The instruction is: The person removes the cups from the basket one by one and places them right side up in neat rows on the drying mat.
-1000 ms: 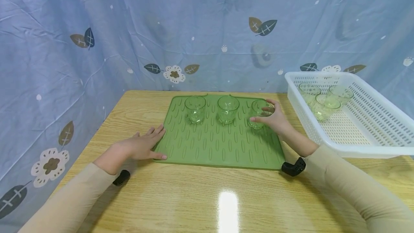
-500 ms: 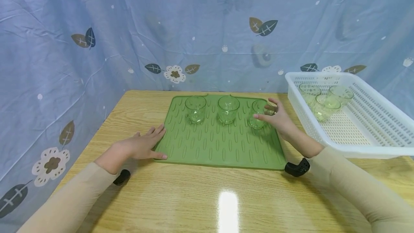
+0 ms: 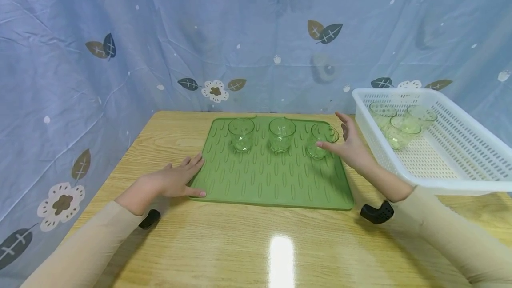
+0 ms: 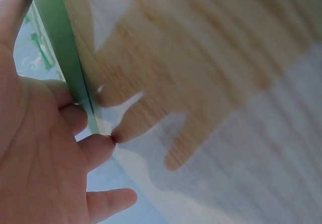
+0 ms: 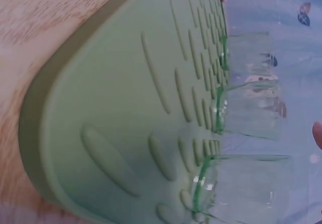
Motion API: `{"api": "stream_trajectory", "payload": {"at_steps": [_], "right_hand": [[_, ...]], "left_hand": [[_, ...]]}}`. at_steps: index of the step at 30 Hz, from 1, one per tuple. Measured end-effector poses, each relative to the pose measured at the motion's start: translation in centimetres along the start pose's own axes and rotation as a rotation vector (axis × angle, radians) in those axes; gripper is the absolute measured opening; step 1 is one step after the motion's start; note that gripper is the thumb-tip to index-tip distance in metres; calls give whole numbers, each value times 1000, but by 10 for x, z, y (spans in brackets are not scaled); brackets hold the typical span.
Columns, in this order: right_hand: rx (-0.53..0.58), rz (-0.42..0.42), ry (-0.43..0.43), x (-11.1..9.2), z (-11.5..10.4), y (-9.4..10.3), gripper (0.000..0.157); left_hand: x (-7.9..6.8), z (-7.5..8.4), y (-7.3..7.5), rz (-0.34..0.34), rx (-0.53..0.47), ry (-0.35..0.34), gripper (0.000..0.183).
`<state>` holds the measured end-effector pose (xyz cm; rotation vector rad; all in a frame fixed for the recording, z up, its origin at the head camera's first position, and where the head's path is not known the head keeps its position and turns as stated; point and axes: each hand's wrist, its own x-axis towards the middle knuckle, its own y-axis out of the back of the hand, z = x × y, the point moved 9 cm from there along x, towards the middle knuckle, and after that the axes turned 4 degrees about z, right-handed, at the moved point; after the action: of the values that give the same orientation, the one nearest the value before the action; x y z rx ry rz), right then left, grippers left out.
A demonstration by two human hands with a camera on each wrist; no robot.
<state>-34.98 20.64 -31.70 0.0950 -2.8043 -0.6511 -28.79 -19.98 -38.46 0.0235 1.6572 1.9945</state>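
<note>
Three clear green-tinted glasses stand upright in a row on a green ridged drying mat (image 3: 256,181): a left glass (image 3: 241,136), a middle glass (image 3: 282,136) and a right glass (image 3: 318,146). My right hand (image 3: 352,148) is beside the right glass, fingers spread; the thumb tip overlaps the glass's edge in the head view, and I cannot tell whether it touches. In the right wrist view that nearest glass (image 5: 246,189) stands free, with a fingertip (image 5: 318,133) apart from it. My left hand (image 3: 176,180) rests at the mat's left edge, fingers straight, touching the mat's side (image 4: 60,38).
A white plastic basket (image 3: 468,186) stands at the right, with three more green glasses (image 3: 404,132) at its left end. The wooden table (image 3: 224,243) ends at a blue patterned curtain (image 3: 256,34) behind and to the left.
My right hand has let go of the right glass, its fingers spreading as it moved back to the right. The glass stays in place on the mat. My left hand has not moved.
</note>
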Motion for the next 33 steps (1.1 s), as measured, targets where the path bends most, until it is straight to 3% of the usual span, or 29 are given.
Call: {"api": "stream_trajectory", "payload": {"at_steps": [9,22,33], "right_hand": [[-11,-5,99,-4,-24,9,96],[-26,35,120,3,-44,43,72],[-115,157,194,18,-60,87,62]], "left_hand": [[0,0,0,1,7,0,106],[-1,1,1,-20,-5,13,106],[0,-1,0,-17,-2,9,106]]}}
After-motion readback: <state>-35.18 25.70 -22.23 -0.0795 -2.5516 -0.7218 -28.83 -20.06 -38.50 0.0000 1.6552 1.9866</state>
